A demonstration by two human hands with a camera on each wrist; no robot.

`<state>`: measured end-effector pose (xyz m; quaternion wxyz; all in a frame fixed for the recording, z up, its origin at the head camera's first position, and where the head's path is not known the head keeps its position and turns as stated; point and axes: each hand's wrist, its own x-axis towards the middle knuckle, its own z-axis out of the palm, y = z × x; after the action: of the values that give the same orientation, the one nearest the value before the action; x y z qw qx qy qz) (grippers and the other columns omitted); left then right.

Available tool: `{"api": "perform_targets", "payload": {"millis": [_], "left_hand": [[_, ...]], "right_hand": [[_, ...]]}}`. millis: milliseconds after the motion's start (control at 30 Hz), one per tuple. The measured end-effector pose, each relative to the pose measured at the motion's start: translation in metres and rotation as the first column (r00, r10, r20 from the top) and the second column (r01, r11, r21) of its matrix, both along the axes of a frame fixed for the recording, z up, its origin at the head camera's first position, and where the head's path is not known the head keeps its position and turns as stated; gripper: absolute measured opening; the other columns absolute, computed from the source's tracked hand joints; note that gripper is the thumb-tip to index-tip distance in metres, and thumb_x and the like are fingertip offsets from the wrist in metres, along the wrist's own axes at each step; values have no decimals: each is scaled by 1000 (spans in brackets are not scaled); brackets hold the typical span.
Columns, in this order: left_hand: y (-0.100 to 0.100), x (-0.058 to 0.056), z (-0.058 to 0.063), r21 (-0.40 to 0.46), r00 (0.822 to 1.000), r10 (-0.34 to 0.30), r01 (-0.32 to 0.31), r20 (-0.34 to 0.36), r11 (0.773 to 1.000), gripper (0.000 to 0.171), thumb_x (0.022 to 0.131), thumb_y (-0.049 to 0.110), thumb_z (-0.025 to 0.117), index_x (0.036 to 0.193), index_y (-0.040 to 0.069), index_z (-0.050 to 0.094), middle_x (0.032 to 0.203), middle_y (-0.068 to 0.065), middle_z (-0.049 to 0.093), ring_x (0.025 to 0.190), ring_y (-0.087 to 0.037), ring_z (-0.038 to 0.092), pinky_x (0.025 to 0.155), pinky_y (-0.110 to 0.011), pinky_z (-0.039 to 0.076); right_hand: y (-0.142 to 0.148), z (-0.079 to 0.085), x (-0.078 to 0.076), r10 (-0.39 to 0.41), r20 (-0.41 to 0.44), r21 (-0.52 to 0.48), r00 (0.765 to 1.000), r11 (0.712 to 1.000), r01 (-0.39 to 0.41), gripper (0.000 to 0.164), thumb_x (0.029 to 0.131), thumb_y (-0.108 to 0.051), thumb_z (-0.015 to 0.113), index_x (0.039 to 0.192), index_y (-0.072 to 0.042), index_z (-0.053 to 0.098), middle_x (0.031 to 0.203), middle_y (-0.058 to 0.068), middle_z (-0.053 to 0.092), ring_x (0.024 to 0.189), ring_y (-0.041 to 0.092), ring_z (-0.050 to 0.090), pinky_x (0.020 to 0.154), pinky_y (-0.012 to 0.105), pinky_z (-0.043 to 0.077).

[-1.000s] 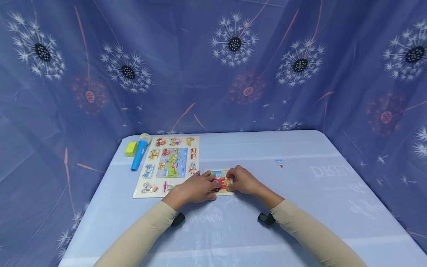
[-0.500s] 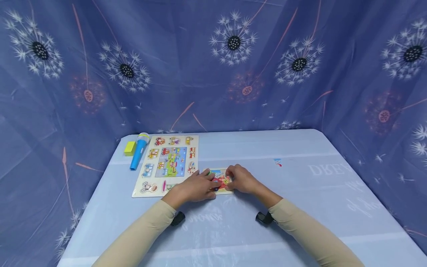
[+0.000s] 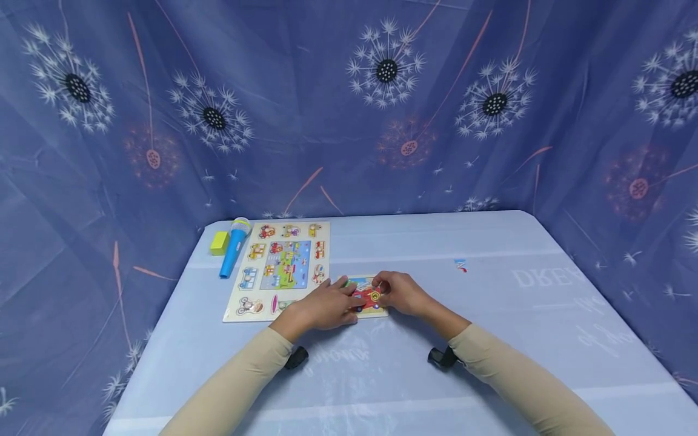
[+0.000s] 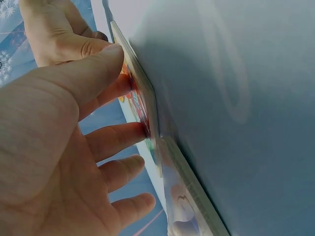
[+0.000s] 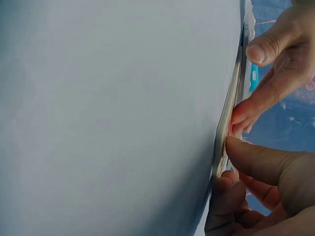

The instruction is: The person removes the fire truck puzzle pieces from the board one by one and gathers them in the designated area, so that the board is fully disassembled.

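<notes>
A small flat puzzle (image 3: 373,310) with a red vehicle picture lies on the table between both hands. My left hand (image 3: 326,304) rests over its left part, fingers fairly straight, with fingertips touching the picture. From the right, my right hand (image 3: 402,293) grips the puzzle's right side between thumb and curled fingers. In the right wrist view, the thumb (image 5: 258,162) touches the puzzle's edge, and the other fingers bend beyond it. Whether a separate piece lies between them is hidden. The left wrist view shows the puzzle edge-on, beside the corner of the larger puzzle board (image 4: 194,189).
Left of the hands lies the large picture board (image 3: 234,303) with vehicle pictures. Beside it are a blue toy microphone (image 3: 233,249) and a yellow block (image 3: 220,243). A small blue-and-red mark or piece (image 3: 460,266) sits farther right. A dandelion-patterned cloth (image 3: 327,121) hangs behind the table.
The head view has shifted slightly. Both hands stay at the small puzzle, with only slight finger movement on the right.
</notes>
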<state>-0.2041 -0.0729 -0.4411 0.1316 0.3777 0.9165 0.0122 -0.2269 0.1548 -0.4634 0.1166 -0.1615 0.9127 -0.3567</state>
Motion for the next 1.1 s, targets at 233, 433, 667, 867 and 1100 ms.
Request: {"api": "perform_targets", "payload": {"millis": [233, 433, 667, 867, 1100], "left_hand": [[0, -4, 1, -8, 1000, -25, 25, -17, 1000, 49, 103, 46, 57, 150, 33, 53, 159, -9, 44, 152, -35, 29, 117, -63, 30], [0, -6, 1, -4, 999, -27, 27, -17, 1000, 49, 103, 47, 58, 149, 32, 54, 158, -9, 45, 152, -36, 30, 116, -64, 30], [1, -6, 3, 11, 999, -31, 31, -10, 999, 49, 103, 45, 58, 150, 30, 54, 158, -11, 45, 152, -37, 30, 116, -64, 30], [2, -5, 5, 13, 1000, -23, 23, -5, 1000, 49, 103, 46, 57, 149, 29, 55, 158, -11, 44, 152, -37, 30, 116, -64, 29], [1, -3, -1, 13, 1000, -11, 11, 13, 1000, 48, 103, 46, 57, 149, 31, 55, 159, -9, 44, 152, -36, 28, 117, -64, 28]], "right_hand": [[3, 3, -5, 38, -26, 50, 999, 998, -37, 25, 83, -3, 81, 105, -8, 69, 83, -1, 62, 76, 14, 54, 69, 29, 46], [2, 8, -7, 86, -43, 100, 995, 992, -81, 25, 84, -6, 81, 106, -8, 70, 84, -2, 64, 76, 12, 55, 70, 29, 46], [7, 9, -9, 107, -65, 120, 992, 988, -99, 25, 85, -8, 80, 108, -7, 71, 85, -4, 66, 77, 10, 56, 72, 29, 47], [22, 15, -7, 94, -45, 55, 995, 994, -91, 27, 86, -7, 78, 112, -5, 71, 90, 0, 65, 81, 14, 56, 72, 30, 48], [50, 17, -2, 67, -59, 57, 996, 996, -63, 26, 88, -9, 76, 113, -9, 72, 97, 0, 65, 84, 16, 56, 71, 31, 48]]}}
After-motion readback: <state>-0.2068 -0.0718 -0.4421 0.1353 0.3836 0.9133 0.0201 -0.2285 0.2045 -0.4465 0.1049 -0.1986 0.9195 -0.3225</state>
